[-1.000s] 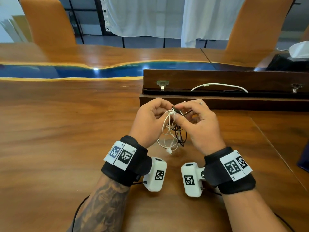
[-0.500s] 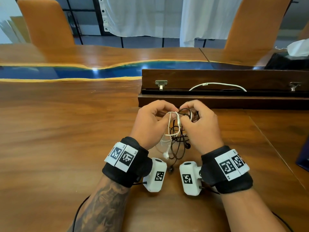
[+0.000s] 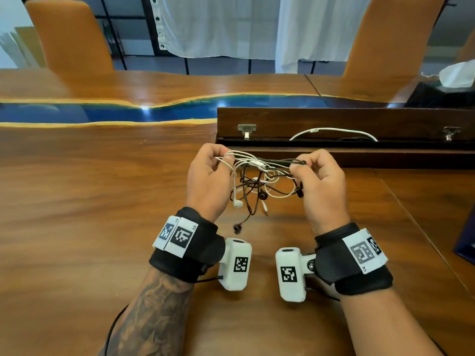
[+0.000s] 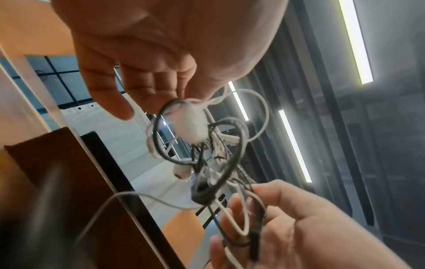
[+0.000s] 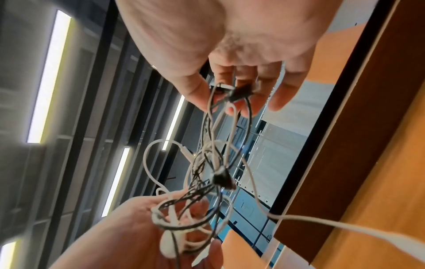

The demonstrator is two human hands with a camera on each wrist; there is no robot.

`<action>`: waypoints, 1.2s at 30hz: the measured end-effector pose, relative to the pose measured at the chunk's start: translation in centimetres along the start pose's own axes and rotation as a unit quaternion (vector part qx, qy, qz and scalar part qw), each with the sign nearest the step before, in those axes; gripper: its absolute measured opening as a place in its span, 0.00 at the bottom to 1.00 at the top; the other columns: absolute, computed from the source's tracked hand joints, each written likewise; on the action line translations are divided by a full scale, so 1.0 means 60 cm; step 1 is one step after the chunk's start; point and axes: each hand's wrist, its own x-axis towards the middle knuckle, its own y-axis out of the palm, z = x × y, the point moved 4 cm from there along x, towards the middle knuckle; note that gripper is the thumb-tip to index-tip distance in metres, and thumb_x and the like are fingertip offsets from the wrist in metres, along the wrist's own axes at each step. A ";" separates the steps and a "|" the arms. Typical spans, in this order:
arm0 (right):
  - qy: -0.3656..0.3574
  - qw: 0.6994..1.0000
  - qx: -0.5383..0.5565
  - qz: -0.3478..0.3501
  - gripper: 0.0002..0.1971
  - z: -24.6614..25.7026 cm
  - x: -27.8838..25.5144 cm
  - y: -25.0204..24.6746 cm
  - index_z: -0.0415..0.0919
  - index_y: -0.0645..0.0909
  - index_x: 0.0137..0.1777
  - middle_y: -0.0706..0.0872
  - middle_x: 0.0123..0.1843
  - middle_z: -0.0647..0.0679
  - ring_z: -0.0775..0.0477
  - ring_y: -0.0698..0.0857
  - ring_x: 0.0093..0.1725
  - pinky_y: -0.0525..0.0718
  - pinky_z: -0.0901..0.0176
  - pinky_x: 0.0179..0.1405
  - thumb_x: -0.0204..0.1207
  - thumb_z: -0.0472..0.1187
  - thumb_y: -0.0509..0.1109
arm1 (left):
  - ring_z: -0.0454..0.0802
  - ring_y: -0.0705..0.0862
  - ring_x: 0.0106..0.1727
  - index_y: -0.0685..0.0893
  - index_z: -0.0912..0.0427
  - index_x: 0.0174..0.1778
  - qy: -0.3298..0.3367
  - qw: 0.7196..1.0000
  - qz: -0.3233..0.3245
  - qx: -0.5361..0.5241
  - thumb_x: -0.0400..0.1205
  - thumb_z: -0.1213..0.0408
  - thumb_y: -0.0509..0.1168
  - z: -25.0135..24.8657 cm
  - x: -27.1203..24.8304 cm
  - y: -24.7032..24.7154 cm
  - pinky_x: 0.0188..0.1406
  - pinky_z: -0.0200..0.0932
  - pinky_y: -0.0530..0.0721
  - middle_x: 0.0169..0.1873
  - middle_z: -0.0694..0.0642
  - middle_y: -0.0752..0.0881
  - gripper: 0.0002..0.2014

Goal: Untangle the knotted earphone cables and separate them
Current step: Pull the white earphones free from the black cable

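While left hand [image 3: 209, 176] and right hand [image 3: 321, 181] pinch ends, earphone tangle [image 3: 257, 181] stretches between

You see a wooden table [image 3: 77, 201]; upper right, an open wooden box [image 3: 334, 119] holding a white cable [image 3: 334, 130]; orange chairs [image 3: 69, 37] behind.

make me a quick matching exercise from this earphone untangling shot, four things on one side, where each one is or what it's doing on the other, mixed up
Things:
1. left hand
2. right hand
3. black earbud
4. loose white cable

Places or states:
A. dangles lowest under the tangle
B. lies in the open wooden case
C. pinches mostly white strands
D. pinches mostly black strands

Pairs: 1-C, 2-D, 3-A, 4-B
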 end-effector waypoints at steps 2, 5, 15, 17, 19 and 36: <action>0.003 1.000 -0.002 0.027 0.10 -0.001 0.001 -0.001 0.48 0.76 0.39 0.80 0.32 0.47 0.48 0.79 0.34 0.80 0.49 0.37 0.78 0.37 0.74 | 0.49 0.78 0.29 0.78 0.56 0.48 -0.031 0.998 0.017 -0.048 0.90 0.68 0.59 0.000 -0.004 0.007 0.31 0.47 0.80 0.30 0.55 0.82 0.06; 0.000 0.996 -0.011 0.088 0.10 -0.002 0.002 -0.001 0.44 0.77 0.42 0.82 0.36 0.41 0.45 0.81 0.38 0.81 0.45 0.42 0.78 0.38 0.77 | 0.51 0.85 0.34 0.76 0.56 0.50 -0.066 0.989 0.063 -0.120 0.90 0.69 0.57 -0.007 -0.010 0.015 0.31 0.49 0.84 0.39 0.64 0.88 0.06; -0.053 0.976 0.010 0.212 0.26 0.022 -0.017 0.018 0.47 0.87 0.61 0.88 0.63 0.49 0.50 0.85 0.66 0.82 0.52 0.65 0.79 0.66 0.64 | 0.54 0.91 0.43 0.87 0.64 0.49 -0.060 0.982 0.082 -0.161 0.81 0.81 0.63 -0.016 -0.009 0.012 0.38 0.47 0.89 0.46 0.63 0.92 0.11; -0.057 0.987 0.007 0.152 0.26 0.022 -0.016 0.016 0.45 0.90 0.50 0.90 0.57 0.48 0.53 0.87 0.61 0.80 0.58 0.62 0.86 0.62 0.57 | 0.56 0.91 0.46 0.89 0.66 0.49 -0.072 0.978 0.083 -0.176 0.82 0.79 0.58 -0.016 -0.009 0.011 0.41 0.48 0.89 0.48 0.64 0.92 0.14; -0.056 0.992 -0.032 0.107 0.18 0.018 -0.013 0.016 0.43 0.89 0.44 0.91 0.48 0.49 0.52 0.89 0.53 0.85 0.51 0.57 0.89 0.49 0.62 | 0.55 0.91 0.47 0.90 0.65 0.48 -0.084 0.975 0.082 -0.187 0.84 0.70 0.58 -0.015 -0.009 0.012 0.42 0.49 0.89 0.46 0.63 0.93 0.14; -0.099 0.980 -0.147 0.089 0.06 0.017 -0.017 0.016 0.51 0.89 0.52 0.83 0.52 0.52 0.60 0.82 0.44 0.77 0.77 0.39 0.80 0.38 0.75 | 0.50 0.88 0.54 0.90 0.53 0.52 0.044 0.985 0.165 0.036 0.79 0.66 0.76 -0.005 -0.022 0.046 0.57 0.52 0.89 0.51 0.51 0.90 0.07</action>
